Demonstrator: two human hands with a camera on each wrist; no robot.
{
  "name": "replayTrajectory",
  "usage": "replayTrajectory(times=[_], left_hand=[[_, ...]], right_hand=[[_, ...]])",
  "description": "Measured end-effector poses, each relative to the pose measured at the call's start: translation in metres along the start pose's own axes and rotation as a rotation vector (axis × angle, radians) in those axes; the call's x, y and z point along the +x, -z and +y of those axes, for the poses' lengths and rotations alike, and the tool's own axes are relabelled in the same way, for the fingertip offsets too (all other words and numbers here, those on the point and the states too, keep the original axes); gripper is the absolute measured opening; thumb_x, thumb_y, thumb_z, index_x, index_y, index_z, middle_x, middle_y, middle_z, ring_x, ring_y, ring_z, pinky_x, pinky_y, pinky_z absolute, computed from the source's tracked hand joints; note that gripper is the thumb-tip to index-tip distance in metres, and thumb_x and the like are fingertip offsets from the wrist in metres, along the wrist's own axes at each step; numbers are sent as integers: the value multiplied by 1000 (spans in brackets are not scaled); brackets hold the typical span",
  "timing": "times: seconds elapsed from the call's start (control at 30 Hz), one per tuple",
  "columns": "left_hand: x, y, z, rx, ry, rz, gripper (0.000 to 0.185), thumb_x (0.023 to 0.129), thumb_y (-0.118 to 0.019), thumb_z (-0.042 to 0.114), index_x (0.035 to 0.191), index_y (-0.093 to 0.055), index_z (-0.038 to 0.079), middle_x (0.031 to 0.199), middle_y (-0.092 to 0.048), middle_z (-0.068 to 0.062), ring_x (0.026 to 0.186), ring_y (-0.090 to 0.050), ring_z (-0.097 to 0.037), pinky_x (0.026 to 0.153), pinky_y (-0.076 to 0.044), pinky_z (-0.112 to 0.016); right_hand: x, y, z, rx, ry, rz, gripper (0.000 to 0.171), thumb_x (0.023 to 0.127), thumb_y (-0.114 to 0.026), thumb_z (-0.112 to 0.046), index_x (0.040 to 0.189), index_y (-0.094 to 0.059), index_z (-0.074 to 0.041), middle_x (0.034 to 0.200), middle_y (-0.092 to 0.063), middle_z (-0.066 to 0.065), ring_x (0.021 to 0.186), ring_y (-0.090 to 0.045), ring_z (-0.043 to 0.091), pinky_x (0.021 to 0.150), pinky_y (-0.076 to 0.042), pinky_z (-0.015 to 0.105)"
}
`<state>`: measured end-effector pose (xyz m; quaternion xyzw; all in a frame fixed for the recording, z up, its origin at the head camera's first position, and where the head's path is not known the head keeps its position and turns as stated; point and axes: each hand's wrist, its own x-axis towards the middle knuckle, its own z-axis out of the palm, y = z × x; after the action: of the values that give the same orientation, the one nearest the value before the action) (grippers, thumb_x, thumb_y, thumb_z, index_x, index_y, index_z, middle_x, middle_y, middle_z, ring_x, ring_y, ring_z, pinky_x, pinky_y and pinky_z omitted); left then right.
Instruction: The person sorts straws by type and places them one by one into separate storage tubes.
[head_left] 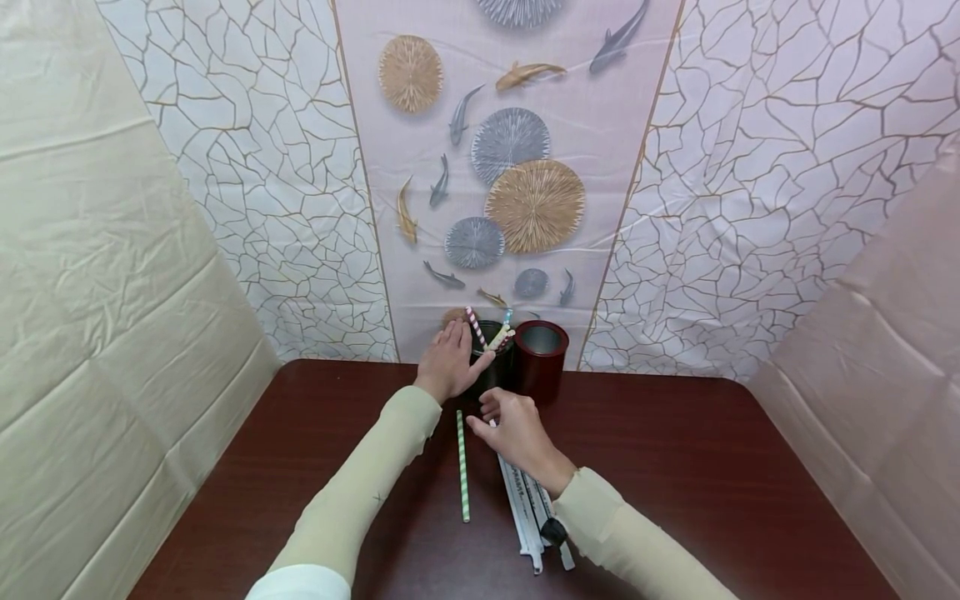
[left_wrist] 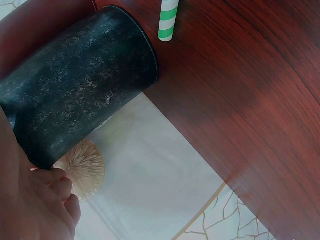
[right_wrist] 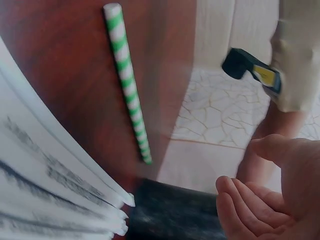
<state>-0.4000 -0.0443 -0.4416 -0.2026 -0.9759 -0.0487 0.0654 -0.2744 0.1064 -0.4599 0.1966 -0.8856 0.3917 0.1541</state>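
My left hand (head_left: 456,354) grips the left side of a black cup (head_left: 493,373), thumb across its front. The cup (left_wrist: 80,95) holds several striped paper straws (head_left: 489,333). Beside it on the right stands a dark red cup (head_left: 542,357) with a metal lining. My right hand (head_left: 491,417) hovers just in front of the black cup, fingers loosely curled and holding nothing (right_wrist: 260,200). Under it lie several white wrapped straws (head_left: 525,508). A green-striped straw (head_left: 462,467) lies on the table to their left, also seen in the right wrist view (right_wrist: 127,85).
The dark wooden table (head_left: 675,475) is boxed in by cloth walls at the back and both sides. Both cups stand close to the back wall with its fish pattern (head_left: 510,167). A black wrist device (head_left: 553,531) sits on my right sleeve.
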Motion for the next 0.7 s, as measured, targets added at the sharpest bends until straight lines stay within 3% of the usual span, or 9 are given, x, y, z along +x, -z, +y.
replayTrajectory(times=[0.2,0.47,0.7], left_hand=[[-1,1,0,3,3,-5,89,110,-24,67,167,-21,-1,175,-22,-21,165,-20,-32,135,-20,-44],[0,0,0,-7,2,-4,89,110,-25,67,167,-21,-1,175,-22,-21,165,-20,-32,135,-20,-44],[-1,2,1,-9,4,-16,90,110,-22,68,168,-19,-1,176,-20,-20,166,-18,-32,135,-18,-43]], right_hand=[[-7,-21,7,-39,-20,-32,25,91,-84,-15,108,-74,0,99,-79,16,84,-79,21,74,-66,30],[-7,-43,17,-93,-34,-71,27,89,-85,-17,103,-73,3,90,-77,13,78,-74,18,68,-59,23],[-4,-55,20,-153,-38,-89,25,85,-88,-16,90,-71,3,71,-68,6,59,-57,8,55,-48,21]])
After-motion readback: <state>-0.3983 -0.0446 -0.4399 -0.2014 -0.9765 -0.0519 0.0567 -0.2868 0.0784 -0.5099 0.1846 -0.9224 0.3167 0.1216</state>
